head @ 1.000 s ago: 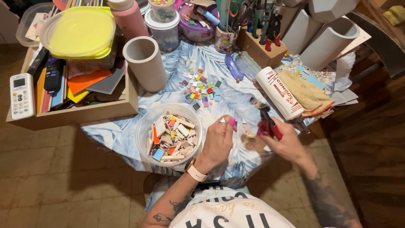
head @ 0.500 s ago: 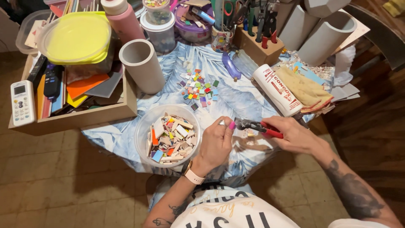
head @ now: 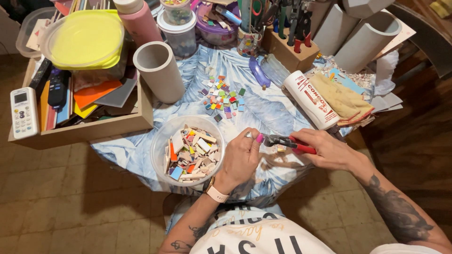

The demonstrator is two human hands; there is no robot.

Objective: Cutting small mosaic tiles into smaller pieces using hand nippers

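Hands: left hand (head: pixel 241 157) curled, fingertips pinched at the nose of the tool, most likely on a small tile piece (too small to tell for sure); right hand (head: pixel 327 149) closed around the red handles of the tile nippers (head: pixel 282 141). Change noted: a second ago the nippers stood tilted and apart from the left fingers; now they lie level with their jaws brought up against the pinched fingertips, which reads as a cut being set up.

Items, left to right:
- White remote control (head: pixel 23 113), lying on the edge of a shallow wooden tray (head: pixel 117 126).
- In the tray: a black remote (head: pixel 56 87), orange and yellow sheets, and a clear tub with a yellow lid (head: pixel 84 40) stacked on top.
- Grey tube (head: pixel 157 70), upright, just beside the tray.
- Clear round container (head: pixel 157 146) of broken tile pieces (mostly beige, some orange and blue), touching the left hand's wrist side.
- Loose cluster of small coloured tile squares (head: pixel 221 96) on the leaf-print cloth (head: pixel 263 110) covering the bench.
- Purple tool (head: pixel 258 73) lying near a wooden tool block (head: pixel 292 54).
- White cartridge tube with red print (head: pixel 310 99), lying beside a tan cloth (head: pixel 341 99).
- Two further grey tubes (head: pixel 365 40), leaning at the far right.
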